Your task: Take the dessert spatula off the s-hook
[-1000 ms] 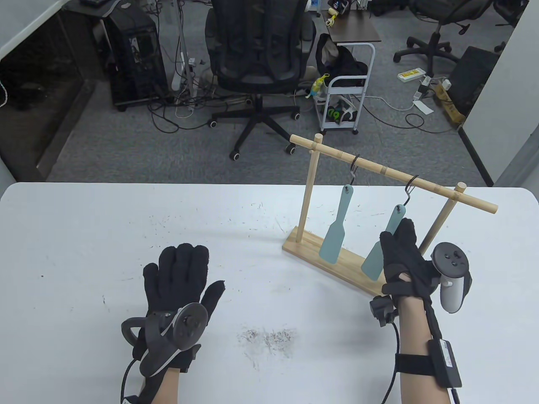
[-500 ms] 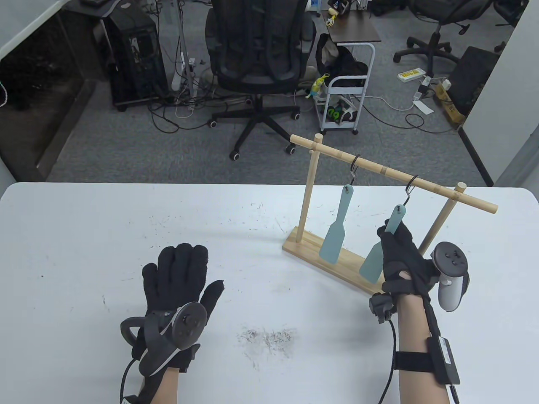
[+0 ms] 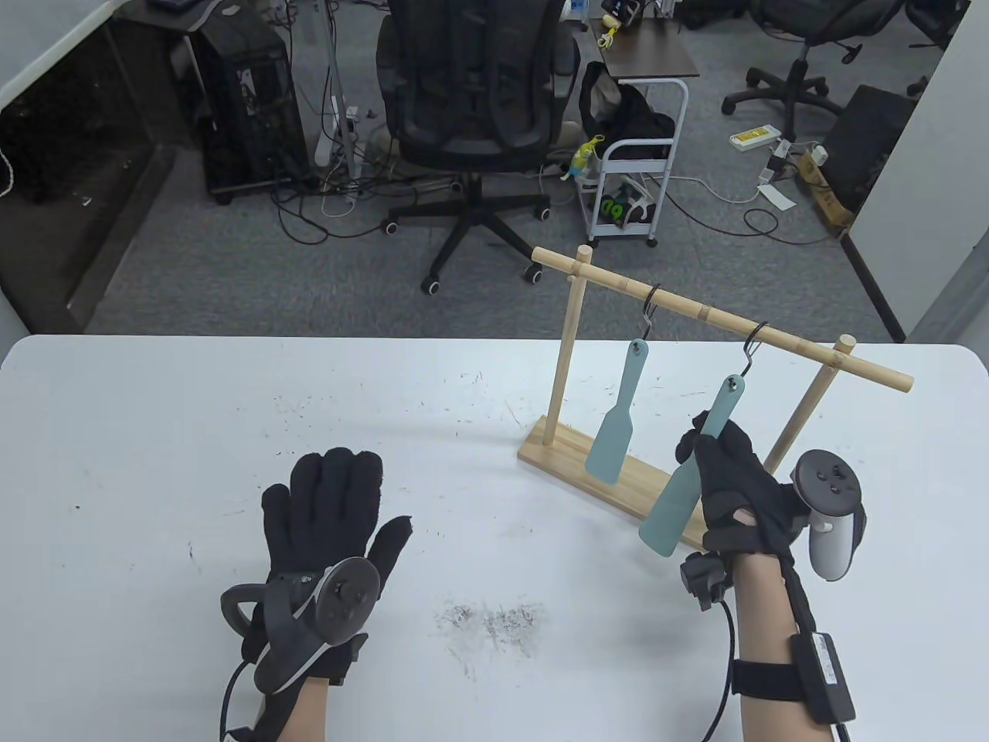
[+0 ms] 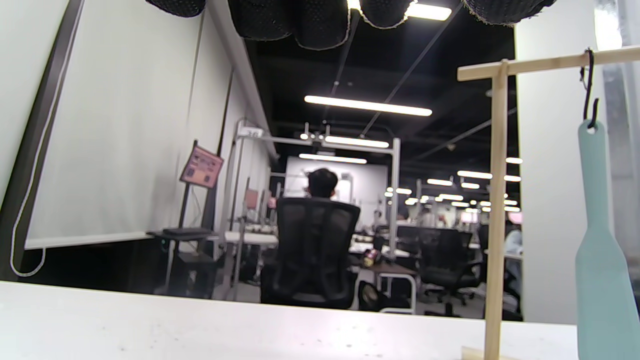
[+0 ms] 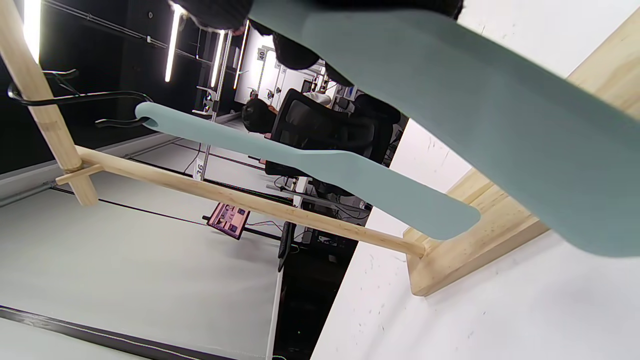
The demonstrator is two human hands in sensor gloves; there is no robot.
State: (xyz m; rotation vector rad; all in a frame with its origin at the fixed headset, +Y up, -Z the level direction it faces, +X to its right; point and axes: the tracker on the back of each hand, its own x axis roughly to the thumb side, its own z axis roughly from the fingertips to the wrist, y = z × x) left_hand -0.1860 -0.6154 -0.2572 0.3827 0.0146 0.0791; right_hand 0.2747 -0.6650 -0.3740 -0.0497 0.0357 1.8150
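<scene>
Table view: the right hand (image 3: 734,483) grips the spatula (image 3: 691,471) mid-handle; its long axis slants up-right to the hook (image 3: 751,352). The left hand (image 3: 328,502) lies flat, open and empty on the surface (image 3: 154,433), well apart.

Right wrist view: the fingers (image 5: 220,12) clasp its handle.

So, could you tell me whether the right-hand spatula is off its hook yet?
Still on: the right spatula, gripped by the right hand, swings tilted, its handle hole on the S-hook.
</scene>
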